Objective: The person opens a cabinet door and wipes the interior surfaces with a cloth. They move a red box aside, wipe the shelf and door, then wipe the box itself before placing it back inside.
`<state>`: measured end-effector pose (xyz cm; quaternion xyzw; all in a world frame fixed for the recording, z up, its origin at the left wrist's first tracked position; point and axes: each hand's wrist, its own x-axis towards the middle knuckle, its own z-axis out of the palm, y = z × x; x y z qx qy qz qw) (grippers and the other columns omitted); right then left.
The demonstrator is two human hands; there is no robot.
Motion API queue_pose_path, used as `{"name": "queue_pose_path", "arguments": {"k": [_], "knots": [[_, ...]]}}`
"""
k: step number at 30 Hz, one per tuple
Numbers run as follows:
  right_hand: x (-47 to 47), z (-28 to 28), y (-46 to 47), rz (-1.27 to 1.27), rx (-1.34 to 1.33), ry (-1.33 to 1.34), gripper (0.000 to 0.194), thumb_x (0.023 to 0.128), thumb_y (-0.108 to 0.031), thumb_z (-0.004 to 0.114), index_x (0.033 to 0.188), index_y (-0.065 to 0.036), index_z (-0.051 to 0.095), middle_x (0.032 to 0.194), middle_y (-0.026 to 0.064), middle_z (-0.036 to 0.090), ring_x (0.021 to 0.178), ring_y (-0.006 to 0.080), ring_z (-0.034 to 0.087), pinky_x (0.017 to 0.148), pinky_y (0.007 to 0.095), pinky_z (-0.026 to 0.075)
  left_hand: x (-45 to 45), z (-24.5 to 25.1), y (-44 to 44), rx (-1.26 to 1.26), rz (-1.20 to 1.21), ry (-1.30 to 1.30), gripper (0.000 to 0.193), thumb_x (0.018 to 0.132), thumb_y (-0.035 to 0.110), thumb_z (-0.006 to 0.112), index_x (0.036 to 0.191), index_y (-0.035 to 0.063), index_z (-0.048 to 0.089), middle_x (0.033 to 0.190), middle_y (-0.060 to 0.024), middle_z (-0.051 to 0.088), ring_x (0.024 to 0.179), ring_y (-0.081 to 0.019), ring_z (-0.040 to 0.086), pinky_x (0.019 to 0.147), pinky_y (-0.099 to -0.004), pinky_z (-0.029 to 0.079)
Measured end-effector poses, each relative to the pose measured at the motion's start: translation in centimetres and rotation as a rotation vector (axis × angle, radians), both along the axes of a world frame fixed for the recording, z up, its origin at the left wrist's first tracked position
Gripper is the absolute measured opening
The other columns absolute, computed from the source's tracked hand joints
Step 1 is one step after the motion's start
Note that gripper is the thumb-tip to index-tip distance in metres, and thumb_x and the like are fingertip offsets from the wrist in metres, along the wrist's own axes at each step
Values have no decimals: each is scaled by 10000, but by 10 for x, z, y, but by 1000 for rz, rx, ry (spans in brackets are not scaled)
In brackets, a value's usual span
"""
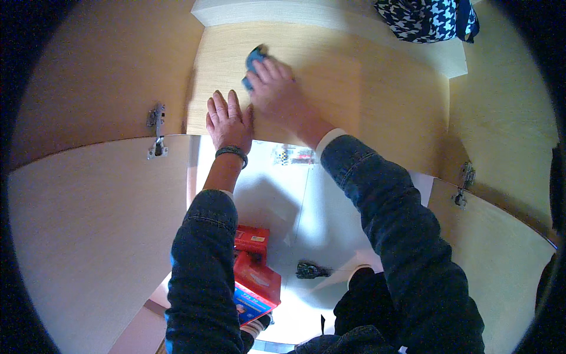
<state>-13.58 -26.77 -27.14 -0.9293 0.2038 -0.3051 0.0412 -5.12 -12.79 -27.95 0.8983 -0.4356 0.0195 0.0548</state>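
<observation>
A light wooden cabinet shelf (389, 106) spans the space in front of me. My right hand (276, 93), slightly blurred, presses a crumpled blue cloth (255, 59) against its surface, left of the middle. Palm down, my left hand (230, 124) rests near the shelf's front edge, just below and left of the right one. Its fingers are a little apart and nothing is in it. A dark band (231, 153) circles the left wrist. The part of the cloth beneath my right fingers is hidden.
Cabinet doors (97, 221) (491, 239) stand swung out on metal hinges (157, 132) (463, 183) at both sides. A houndstooth-patterned fabric item (424, 20) sits on the white ledge (283, 13) behind. Below, red boxes (258, 276), a dark object (311, 270) and a clear package (294, 155) lie on the pale floor (327, 208).
</observation>
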Motion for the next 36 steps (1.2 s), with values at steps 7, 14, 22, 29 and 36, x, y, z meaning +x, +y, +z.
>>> {"name": "queue_pose_path", "arguments": {"k": [7, 14, 22, 29, 36], "knots": [[-141, 6, -23, -220, 94, 303, 375, 812, -214, 576, 1172, -108, 586, 1295, 149, 496, 1212, 333, 435, 1037, 473, 315, -1, 7, 0, 56, 29, 85, 620, 947, 495, 345, 1467, 174, 237, 1544, -156, 100, 1428, -314, 70, 1138, -469, 88], [-262, 8, -57, -495, 70, 353, 517, 825, -200, 559, 1320, -96, 452, 1383, 187, 410, 1240, 367, 406, 1052, 490, 295, 21, 43, -5, 583, -171, 262, 668, 905, 499, 444, 1456, 171, 256, 1542, -129, 125, 1422, -308, 110, 1087, -554, 233], [-258, 4, -61, -469, 146, 346, 489, 836, -202, 561, 1295, -58, 473, 1371, 213, 414, 1240, 404, 393, 1046, 501, 300, -72, 138, 121, 609, -199, 766, 571, 893, 462, 525, 1347, 127, 439, 1307, -196, 491, 1200, -348, 483, 992, -454, 412], [-255, 9, -55, -508, 72, 370, 492, 888, -246, 521, 1337, -67, 429, 1395, 214, 382, 1257, 425, 369, 1054, 519, 282, -157, 264, 207, 313, -367, 885, 564, 878, 311, 588, 1328, 27, 403, 1298, -202, 495, 1194, -341, 495, 970, -475, 426], [-237, 21, -22, -745, 204, 527, 541, 921, -284, 481, 1407, -99, 332, 1402, 219, 373, 1255, 428, 379, 1046, 514, 309, -176, 252, 240, 255, -495, 794, 518, 885, 299, 577, 1295, 20, 427, 1277, -199, 513, 1201, -341, 488, 962, -478, 418]]}}
